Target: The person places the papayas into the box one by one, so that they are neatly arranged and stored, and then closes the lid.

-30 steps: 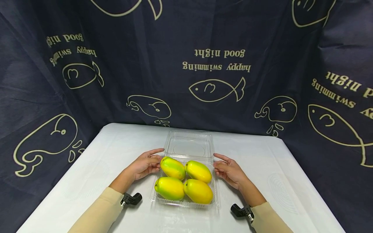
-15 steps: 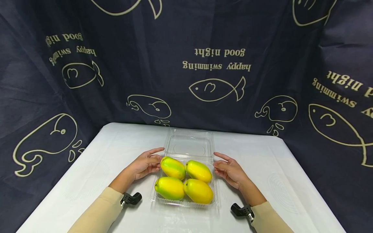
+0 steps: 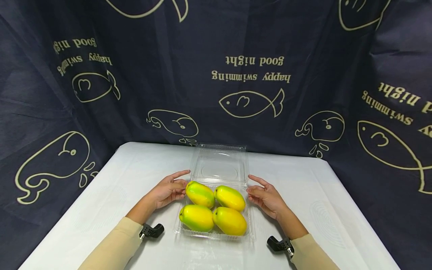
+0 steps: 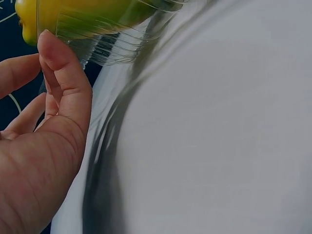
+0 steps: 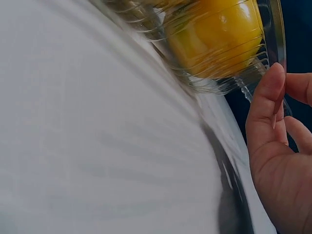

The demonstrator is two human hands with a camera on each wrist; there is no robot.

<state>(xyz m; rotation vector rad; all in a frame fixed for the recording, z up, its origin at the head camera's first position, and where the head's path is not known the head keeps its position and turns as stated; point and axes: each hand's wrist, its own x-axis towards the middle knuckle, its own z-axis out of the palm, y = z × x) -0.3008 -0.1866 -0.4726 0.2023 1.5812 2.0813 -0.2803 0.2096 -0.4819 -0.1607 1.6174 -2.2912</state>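
Several yellow-green mangoes point(image 3: 230, 221) lie in the base of a clear plastic clamshell container point(image 3: 202, 235). Its hinged lid point(image 3: 221, 163) leans up behind them, swung open. At the left rim my left hand point(image 3: 168, 192) pinches the edge between thumb and fingers, its index finger stretched toward the lid's lower corner. My right hand point(image 3: 266, 198) does likewise on the right rim. In the left wrist view the thumb point(image 4: 56, 56) presses on the rim beside a green-yellow mango point(image 4: 97, 17). The right wrist view shows the other thumb point(image 5: 268, 90) near a yellow mango point(image 5: 214, 41).
The container stands on a white-covered table point(image 3: 101, 210), toward its back edge. Behind and at both sides hangs a dark blue cloth point(image 3: 202, 56) printed with fish and lettering. A black camera mount sits on each wrist, over beige sleeves.
The lid's far edge has risen a little, tilting the lid more upright. My index fingers have shifted slightly with it; the mangoes and base stay where they were.
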